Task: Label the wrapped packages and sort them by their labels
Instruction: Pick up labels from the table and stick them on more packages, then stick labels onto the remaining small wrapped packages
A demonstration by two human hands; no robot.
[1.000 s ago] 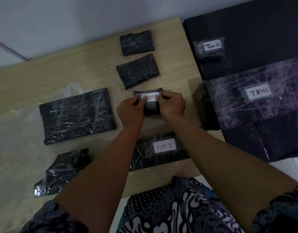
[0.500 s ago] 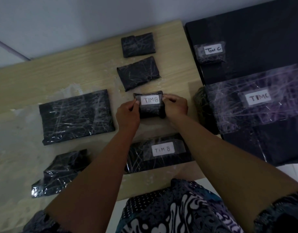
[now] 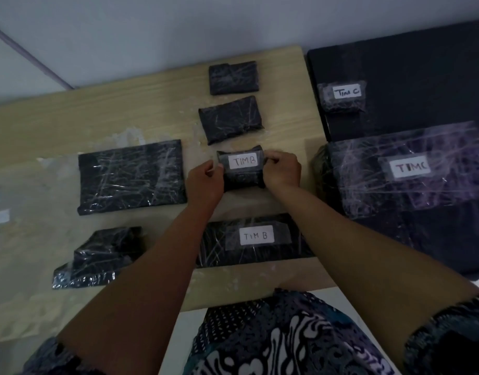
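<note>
Holding the small package [image 3: 242, 170] from both sides, just beyond the long TIM B package [image 3: 256, 239] on the wooden surface [image 3: 70, 123]. Left hand [image 3: 205, 181] with fingers curled at the package's left edge, pinching wrap or tape there; right hand [image 3: 283, 170] likewise curled onto the right edge. White TIM B label [image 3: 243, 161] already sitting on top under clear tape.

Best done by smoothing the tape ends flat down each side, pressing outward from the label so no bubbles lift it. Then setting it beside the long TIM B package, well apart from the TIM C packages [image 3: 406, 169] on the dark cloth [image 3: 422, 66]. Unlabelled packages [image 3: 230, 119] beyond left untouched for now.
</note>
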